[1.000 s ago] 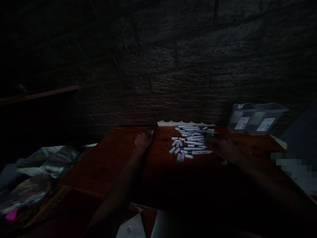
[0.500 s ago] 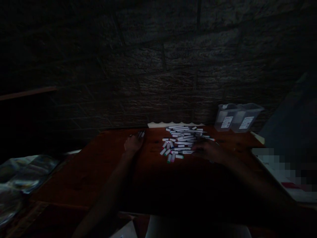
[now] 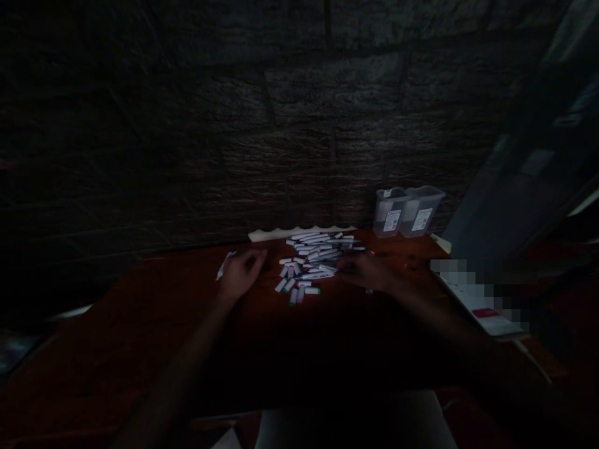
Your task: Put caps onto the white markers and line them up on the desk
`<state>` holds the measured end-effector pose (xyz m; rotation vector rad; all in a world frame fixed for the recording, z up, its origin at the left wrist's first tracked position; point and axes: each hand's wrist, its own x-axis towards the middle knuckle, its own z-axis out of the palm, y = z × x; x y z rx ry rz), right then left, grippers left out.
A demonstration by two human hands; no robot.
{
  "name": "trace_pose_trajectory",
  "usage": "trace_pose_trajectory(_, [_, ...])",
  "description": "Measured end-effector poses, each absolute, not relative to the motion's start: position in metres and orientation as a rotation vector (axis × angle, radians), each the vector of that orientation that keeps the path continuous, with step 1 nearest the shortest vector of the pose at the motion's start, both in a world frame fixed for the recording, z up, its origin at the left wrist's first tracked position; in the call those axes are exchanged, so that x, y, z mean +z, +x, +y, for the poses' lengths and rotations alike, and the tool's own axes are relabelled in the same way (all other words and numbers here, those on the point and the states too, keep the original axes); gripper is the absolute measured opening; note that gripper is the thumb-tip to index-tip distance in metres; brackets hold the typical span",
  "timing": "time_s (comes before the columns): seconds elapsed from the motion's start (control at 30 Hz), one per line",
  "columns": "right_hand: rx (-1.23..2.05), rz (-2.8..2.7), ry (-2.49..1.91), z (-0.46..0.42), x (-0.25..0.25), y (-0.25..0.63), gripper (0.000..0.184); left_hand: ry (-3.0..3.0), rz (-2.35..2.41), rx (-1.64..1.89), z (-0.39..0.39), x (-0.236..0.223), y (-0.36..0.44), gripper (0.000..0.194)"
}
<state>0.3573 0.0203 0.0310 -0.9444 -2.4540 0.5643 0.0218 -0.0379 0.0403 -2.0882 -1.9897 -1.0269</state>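
Noted most markers [image 3: 322, 255] heaped on tabletop [image 3: 116, 312] at right hand [image 3: 374, 272], only a few [image 3: 225, 266] apart beside left hand [image 3: 238, 274] with narrowly curled fingers, but cannot tell either grip.

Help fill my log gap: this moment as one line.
left hand: beside blurred white item; right hand: at marker pile's right side; grips: unclear; clear bins: by wall

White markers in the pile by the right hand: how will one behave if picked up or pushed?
The white markers look straight, so one should stay stiff when lifted. Many lie packed together, so dragging one may shift its neighbours. A sideways push might roll one; it is too dark to tell how round they are.
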Motion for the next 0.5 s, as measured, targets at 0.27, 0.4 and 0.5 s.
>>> trace_pose_trajectory(0.27, [0.782,-1.995,-0.915,0.002,0.038,0.323,0.018,-2.617,-1.654,-1.118,-0.055,0.039,0.082,0.04])
trace_pose_trajectory(0.4, [0.796,-1.878,-0.884,-0.005,0.038,0.316,0.027,-2.63,-1.665,-1.108,-0.062,0.046,0.093,0.051])
trace_pose_trajectory(0.5, [0.817,-1.865,-0.84,-0.007,0.036,0.315,0.031,-2.663,-1.63,-1.101,-0.063,0.045,0.095,0.046])
